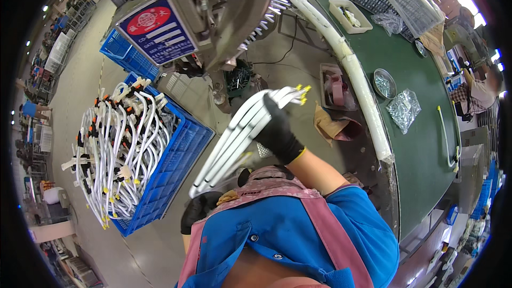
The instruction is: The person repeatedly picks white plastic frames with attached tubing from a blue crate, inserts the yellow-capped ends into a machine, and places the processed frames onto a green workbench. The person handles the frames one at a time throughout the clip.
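A bundle of several white tubes slants across the middle in front of my body. Yellow tips show at its upper right, and dark bands mark its lower left. My right hand, in a black glove, is closed round the upper part of the bundle. Down at the lower left end, my left hand, also black-gloved, is curled against the tubes; its fingertips are hidden. To the left, a blue crate is heaped with similar bent white tubes carrying black, orange and yellow fittings.
A large machine with a toothed wheel stands ahead. The green-topped table on the right has a padded white edge and bears a metal bowl, a plastic bag and a tray. A cardboard box sits below.
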